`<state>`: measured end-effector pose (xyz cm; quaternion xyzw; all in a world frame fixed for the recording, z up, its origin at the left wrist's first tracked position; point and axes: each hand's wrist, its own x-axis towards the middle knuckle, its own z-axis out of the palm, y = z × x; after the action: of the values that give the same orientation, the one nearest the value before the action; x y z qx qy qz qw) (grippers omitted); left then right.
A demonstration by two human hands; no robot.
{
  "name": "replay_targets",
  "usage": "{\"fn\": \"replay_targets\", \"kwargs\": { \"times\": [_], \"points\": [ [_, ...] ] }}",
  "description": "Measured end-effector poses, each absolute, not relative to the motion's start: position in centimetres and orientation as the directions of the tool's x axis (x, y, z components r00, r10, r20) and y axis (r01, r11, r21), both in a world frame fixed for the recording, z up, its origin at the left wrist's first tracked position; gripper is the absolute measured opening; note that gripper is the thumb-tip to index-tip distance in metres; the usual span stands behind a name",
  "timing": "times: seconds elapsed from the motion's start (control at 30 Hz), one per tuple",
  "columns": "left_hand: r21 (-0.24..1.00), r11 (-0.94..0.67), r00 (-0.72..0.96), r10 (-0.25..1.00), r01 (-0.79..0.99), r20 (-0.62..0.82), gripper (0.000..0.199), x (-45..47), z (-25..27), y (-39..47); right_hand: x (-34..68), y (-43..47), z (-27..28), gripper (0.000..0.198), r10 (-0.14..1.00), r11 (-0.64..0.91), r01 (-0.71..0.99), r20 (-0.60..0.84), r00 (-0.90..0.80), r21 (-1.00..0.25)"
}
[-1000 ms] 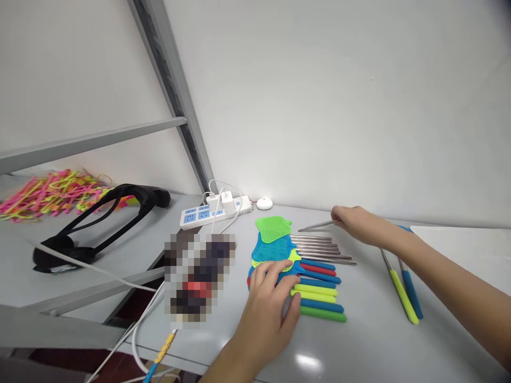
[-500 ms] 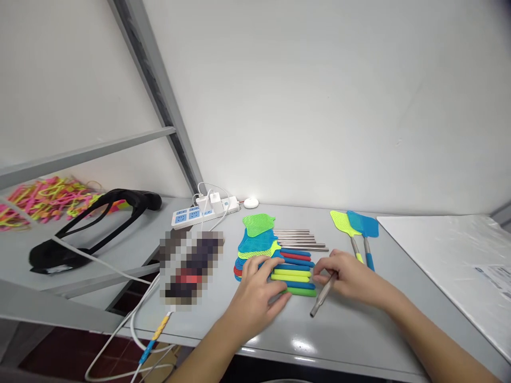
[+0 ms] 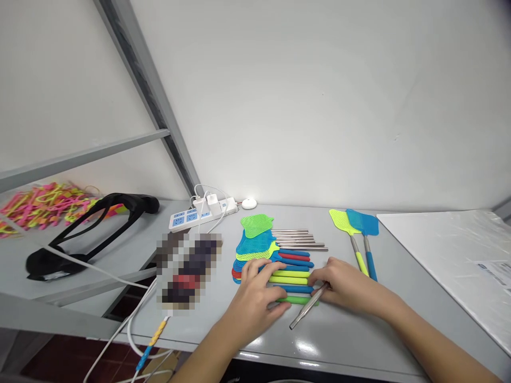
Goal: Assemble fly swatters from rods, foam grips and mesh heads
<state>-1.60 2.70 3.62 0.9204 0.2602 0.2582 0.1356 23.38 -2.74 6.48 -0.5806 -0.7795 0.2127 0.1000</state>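
My left hand [image 3: 257, 292] lies over the left ends of a row of coloured handles. Its thumb and a finger close around the end of a green handle [image 3: 298, 300], while other fingers reach over a blue handle [image 3: 301, 268] and yellow handles [image 3: 291, 277]. My right hand [image 3: 339, 284] grips a slanting metal rod [image 3: 306, 310], which crosses above the green handle. The right fingertips are at the right ends of the yellow and blue handles. Behind my left hand are stacked fly swatter heads: green [image 3: 257, 226], blue [image 3: 253, 243] and others. Several metal rods [image 3: 297, 239] lie beside them.
Two swatters with handles, yellow [image 3: 344, 222] and blue [image 3: 364, 223], lie at the right by a white wrapped sheet [image 3: 435, 250]. On the left are a power strip [image 3: 191, 217], a blurred-out item [image 3: 189, 271], white cables, a black frame [image 3: 120, 234] and colourful pieces [image 3: 48, 205].
The metal rod in my right hand has moved left and toward me. The green handle has shifted slightly toward the table's front edge. My left hand stays on the handles.
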Motion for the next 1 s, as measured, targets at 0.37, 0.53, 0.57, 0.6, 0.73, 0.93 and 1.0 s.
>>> {"fn": "replay_targets", "kwargs": {
  "times": [0.37,0.53,0.57,0.6,0.73,0.93,1.0],
  "points": [
    [0.291,-0.780,0.637,0.622,0.554,0.455,0.009,-0.8,3.1,2.5,26.7,-2.6,7.6,0.013,0.979,-0.013,0.631,-0.139,-0.151,-0.776],
    [0.354,-0.746,0.596,0.665,0.564,0.451,0.009,-1.1,3.3,2.6,25.3,-2.9,7.0,0.010,0.973,0.003,0.529,-0.119,-0.196,-0.849],
    [0.382,-0.738,0.586,0.674,0.556,0.450,0.015,-1.2,3.4,2.6,24.9,-3.0,6.9,0.009,0.972,0.001,0.508,-0.118,-0.202,-0.861],
    [0.412,-0.735,0.581,0.678,0.539,0.451,0.019,-1.3,3.6,2.5,24.5,-3.1,6.9,0.008,0.971,-0.006,0.486,-0.121,-0.205,-0.874],
    [0.538,-0.769,0.593,0.622,0.345,0.510,0.032,-1.5,4.0,1.8,22.7,-3.5,6.4,0.016,0.953,-0.070,0.382,-0.174,-0.246,-0.921],
    [0.805,-0.581,0.429,0.701,-0.122,0.571,0.026,-0.1,2.9,-0.7,20.2,-4.2,5.0,0.009,0.885,-0.068,0.289,-0.191,-0.425,-0.955],
    [0.847,-0.491,0.380,0.757,-0.206,0.531,0.025,0.1,2.1,-1.3,19.8,-4.3,4.7,0.012,0.876,-0.064,0.274,-0.186,-0.444,-0.960]
  ]
}}
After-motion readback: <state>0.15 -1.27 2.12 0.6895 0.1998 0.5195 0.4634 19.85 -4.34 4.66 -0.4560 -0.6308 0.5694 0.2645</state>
